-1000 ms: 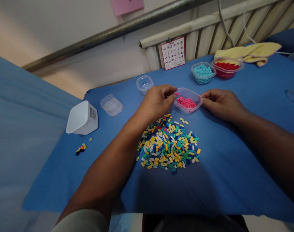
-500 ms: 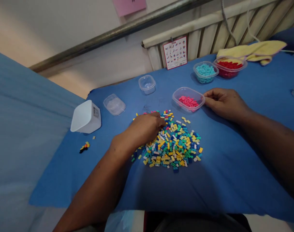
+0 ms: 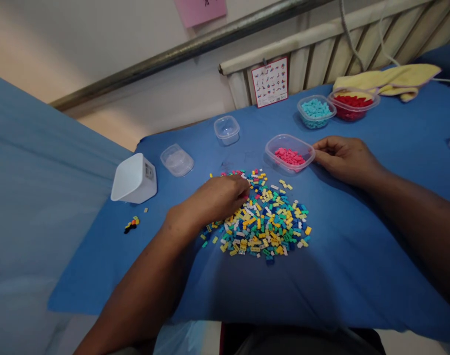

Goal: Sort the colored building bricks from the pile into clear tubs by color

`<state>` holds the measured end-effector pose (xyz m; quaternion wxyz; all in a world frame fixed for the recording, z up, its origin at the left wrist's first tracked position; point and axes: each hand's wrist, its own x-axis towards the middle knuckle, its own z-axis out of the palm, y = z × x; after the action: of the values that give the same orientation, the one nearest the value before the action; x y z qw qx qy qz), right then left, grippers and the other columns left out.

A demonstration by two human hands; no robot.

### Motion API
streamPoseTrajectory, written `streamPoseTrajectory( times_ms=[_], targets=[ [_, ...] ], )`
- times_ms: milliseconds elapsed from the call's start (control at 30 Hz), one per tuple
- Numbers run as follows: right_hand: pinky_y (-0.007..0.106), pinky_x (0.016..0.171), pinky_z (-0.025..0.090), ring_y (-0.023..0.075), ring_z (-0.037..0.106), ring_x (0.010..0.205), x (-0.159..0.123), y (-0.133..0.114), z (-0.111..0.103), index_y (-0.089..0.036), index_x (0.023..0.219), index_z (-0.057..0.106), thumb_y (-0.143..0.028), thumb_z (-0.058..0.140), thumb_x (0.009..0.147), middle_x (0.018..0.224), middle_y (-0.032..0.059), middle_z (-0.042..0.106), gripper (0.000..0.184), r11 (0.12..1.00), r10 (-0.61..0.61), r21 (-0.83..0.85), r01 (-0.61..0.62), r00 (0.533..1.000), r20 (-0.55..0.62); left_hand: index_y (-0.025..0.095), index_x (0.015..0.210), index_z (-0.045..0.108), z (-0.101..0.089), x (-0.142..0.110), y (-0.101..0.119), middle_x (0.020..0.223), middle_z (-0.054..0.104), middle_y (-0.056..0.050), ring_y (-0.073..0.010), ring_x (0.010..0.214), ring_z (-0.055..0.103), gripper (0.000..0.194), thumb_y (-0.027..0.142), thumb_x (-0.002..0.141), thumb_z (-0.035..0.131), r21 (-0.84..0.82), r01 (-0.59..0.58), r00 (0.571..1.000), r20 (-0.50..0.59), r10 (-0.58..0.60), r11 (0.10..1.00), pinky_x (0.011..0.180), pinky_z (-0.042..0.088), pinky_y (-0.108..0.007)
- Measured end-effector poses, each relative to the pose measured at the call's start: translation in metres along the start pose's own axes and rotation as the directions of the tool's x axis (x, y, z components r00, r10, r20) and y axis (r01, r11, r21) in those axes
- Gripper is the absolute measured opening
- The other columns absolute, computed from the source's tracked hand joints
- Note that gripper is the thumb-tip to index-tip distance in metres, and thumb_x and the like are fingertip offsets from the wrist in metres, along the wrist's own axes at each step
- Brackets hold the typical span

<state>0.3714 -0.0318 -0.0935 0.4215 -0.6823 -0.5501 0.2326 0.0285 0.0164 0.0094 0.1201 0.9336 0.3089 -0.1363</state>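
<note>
My left hand reaches into the far left part of a pile of small mixed building bricks. Its fingers are bent down and pressed together among the bricks; whatever they pinch is hidden. Yellow, blue, green, white and a few pink bricks make up the pile. With thumb and fingers, my right hand grips the right rim of a clear plastic tub. Pink bricks cover part of that tub's bottom. The tub rests on the blue cloth just beyond the pile.
Tubs of light blue bricks and red bricks stand at the back right by a yellow cloth. A clear tub, a clear lid-like piece and a white container are left. Several black and orange bricks lie nearby.
My left hand has shifted slightly left and toward me in the pile, uncovering some pink bricks at its far edge. My right hand keeps its grip on the tub.
</note>
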Motion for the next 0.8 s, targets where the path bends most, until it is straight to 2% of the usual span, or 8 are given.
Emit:
streamPoseTrajectory(
  times_ms=[167, 267, 400, 467, 500, 567, 667, 800],
  targets=[
    [0.040, 0.072, 0.055, 0.0279, 0.076, 0.082, 0.001, 0.003, 0.001, -0.027, 0.100, 0.087, -0.080, 0.081, 0.089, 0.095, 0.0074, 0.087, 0.055, 1.000, -0.011, -0.019, 0.011, 1.000, -0.003, 0.018, 0.116, 0.080, -0.011, -0.002, -0.001, 0.113, 0.083, -0.010, -0.0229, 0.091, 0.072, 0.025, 0.026, 0.109, 0.058, -0.059, -0.039, 0.990, -0.137, 0.030, 0.998, 0.081, 0.049, -0.036],
    [0.038, 0.071, 0.054, 0.0264, 0.075, 0.079, 0.001, 0.004, 0.002, -0.027, 0.099, 0.087, -0.079, 0.081, 0.092, 0.092, 0.0072, 0.086, 0.053, 0.999, -0.022, -0.024, 0.022, 1.000, 0.004, 0.019, 0.119, 0.083, -0.019, 0.015, 0.004, 0.110, 0.085, -0.008, -0.0217, 0.089, 0.073, 0.027, 0.028, 0.107, 0.061, -0.157, -0.082, 0.970, -0.237, 0.043, 0.984, 0.080, 0.051, -0.035],
    [0.039, 0.071, 0.055, 0.0269, 0.076, 0.080, 0.001, 0.006, 0.002, -0.026, 0.100, 0.087, -0.082, 0.081, 0.092, 0.094, 0.0083, 0.087, 0.057, 1.000, -0.023, -0.015, 0.022, 1.000, -0.010, 0.018, 0.125, 0.083, -0.028, 0.052, 0.013, 0.118, 0.086, -0.008, -0.0223, 0.102, 0.076, 0.029, 0.025, 0.106, 0.061, -0.253, -0.157, 0.891, -0.454, 0.026, 0.955, 0.091, 0.056, -0.035],
    [0.040, 0.071, 0.056, 0.0274, 0.077, 0.079, 0.002, 0.006, 0.001, -0.026, 0.099, 0.087, -0.084, 0.081, 0.091, 0.095, 0.0091, 0.087, 0.059, 1.000, -0.027, -0.008, 0.027, 1.000, -0.011, 0.018, 0.128, 0.082, -0.031, 0.061, 0.017, 0.120, 0.085, -0.009, -0.0222, 0.104, 0.076, 0.030, 0.024, 0.107, 0.062, -0.257, -0.133, 0.843, -0.537, -0.027, 0.957, 0.094, 0.056, -0.035],
    [0.041, 0.071, 0.057, 0.0276, 0.077, 0.079, 0.003, 0.005, 0.000, -0.025, 0.099, 0.087, -0.084, 0.081, 0.092, 0.095, 0.0095, 0.087, 0.059, 1.000, -0.028, -0.005, 0.028, 1.000, -0.003, 0.018, 0.126, 0.082, -0.033, 0.061, 0.020, 0.118, 0.085, -0.009, -0.0220, 0.103, 0.076, 0.028, 0.024, 0.107, 0.062, -0.249, -0.109, 0.840, -0.540, -0.045, 0.962, 0.092, 0.055, -0.034],
    [0.041, 0.071, 0.058, 0.0280, 0.078, 0.080, 0.004, 0.005, 0.000, -0.026, 0.098, 0.087, -0.083, 0.081, 0.092, 0.095, 0.0097, 0.087, 0.058, 1.000, -0.030, -0.003, 0.030, 0.999, 0.019, 0.018, 0.116, 0.083, -0.033, 0.052, 0.023, 0.109, 0.085, -0.007, -0.0214, 0.096, 0.075, 0.022, 0.023, 0.106, 0.064, -0.204, -0.056, 0.890, -0.454, -0.044, 0.977, 0.085, 0.052, -0.034],
    [0.040, 0.070, 0.056, 0.0278, 0.078, 0.080, 0.005, 0.004, -0.001, -0.026, 0.098, 0.088, -0.085, 0.080, 0.092, 0.094, 0.0098, 0.088, 0.060, 0.999, -0.042, -0.018, 0.042, 0.999, 0.017, 0.021, 0.108, 0.083, -0.026, 0.029, 0.028, 0.104, 0.084, -0.005, -0.0219, 0.089, 0.073, 0.020, 0.023, 0.107, 0.064, -0.082, 0.023, 0.981, -0.191, -0.038, 0.996, 0.076, 0.044, -0.035],
    [0.039, 0.069, 0.052, 0.0259, 0.074, 0.076, 0.003, 0.004, 0.000, -0.023, 0.100, 0.088, -0.091, 0.076, 0.089, 0.092, 0.0095, 0.087, 0.070, 0.998, -0.046, -0.034, 0.046, 0.999, -0.011, 0.022, 0.109, 0.081, -0.008, 0.015, 0.033, 0.113, 0.085, -0.006, -0.0270, 0.102, 0.076, 0.021, 0.023, 0.110, 0.060, 0.049, 0.092, 0.995, -0.035, -0.090, 0.995, 0.073, 0.037, -0.037]
  ],
)
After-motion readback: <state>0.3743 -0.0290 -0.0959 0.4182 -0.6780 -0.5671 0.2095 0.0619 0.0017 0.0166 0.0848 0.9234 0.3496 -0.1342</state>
